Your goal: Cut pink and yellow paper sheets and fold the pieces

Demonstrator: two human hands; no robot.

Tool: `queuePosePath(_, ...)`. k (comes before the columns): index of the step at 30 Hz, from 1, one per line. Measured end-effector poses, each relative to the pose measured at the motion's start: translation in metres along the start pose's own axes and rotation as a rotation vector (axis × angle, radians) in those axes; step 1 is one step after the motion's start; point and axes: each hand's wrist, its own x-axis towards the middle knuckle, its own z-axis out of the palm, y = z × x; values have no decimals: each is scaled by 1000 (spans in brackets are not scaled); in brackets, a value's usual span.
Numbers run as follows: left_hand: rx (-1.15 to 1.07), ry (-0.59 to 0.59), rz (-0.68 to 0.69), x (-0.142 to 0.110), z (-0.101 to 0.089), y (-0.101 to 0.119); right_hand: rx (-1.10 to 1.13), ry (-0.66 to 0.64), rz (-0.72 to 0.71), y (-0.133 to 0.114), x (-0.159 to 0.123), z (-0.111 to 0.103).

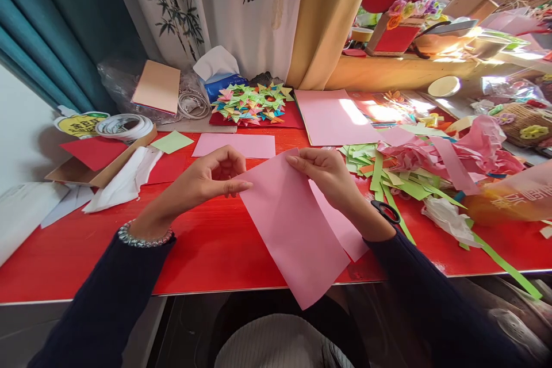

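I hold a long pink paper sheet [293,230] slanted over the red table [207,253], its lower end hanging past the front edge. My left hand [211,178] pinches the sheet's upper left corner between thumb and fingers. My right hand [325,172] grips the top edge at the upper right corner. A second pink piece [345,230] lies under the held sheet beside my right wrist. Black scissor handles [385,211] peek out by my right forearm.
More pink sheets [235,145] [332,117] lie farther back. A heap of folded coloured paper pieces [250,104] sits mid-back by a tissue box [222,77]. Green strips and pink scraps [414,175] crowd the right. A cardboard box [99,169], tape rolls [125,126] and white paper sit left.
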Motion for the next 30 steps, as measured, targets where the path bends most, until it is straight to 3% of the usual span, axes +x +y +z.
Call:
queuePosePath(5,121,57,79,-1,1,-2,-60,53,-18,0,0,0)
queuePosePath(11,552,265,438,4,9,-10,-387,322,-181,-1,-5,6)
queuePosePath(15,738,334,563,5,17,-15,-596,466,-314,-2,-11,11)
queuePosePath(20,835,401,716,2,24,-17,-738,553,-426,0,-13,12)
queuePosePath(23,795,448,732,2,25,-16,-765,568,-495,3,-12,12)
queuePosePath(25,739,414,712,2,23,-15,-746,538,-549,4,-11,11)
queuePosePath(27,672,293,671,2,19,-12,-691,460,-539,4,-10,9)
queuePosePath(30,545,82,562,1,12,-8,-546,313,-370,1,-8,3)
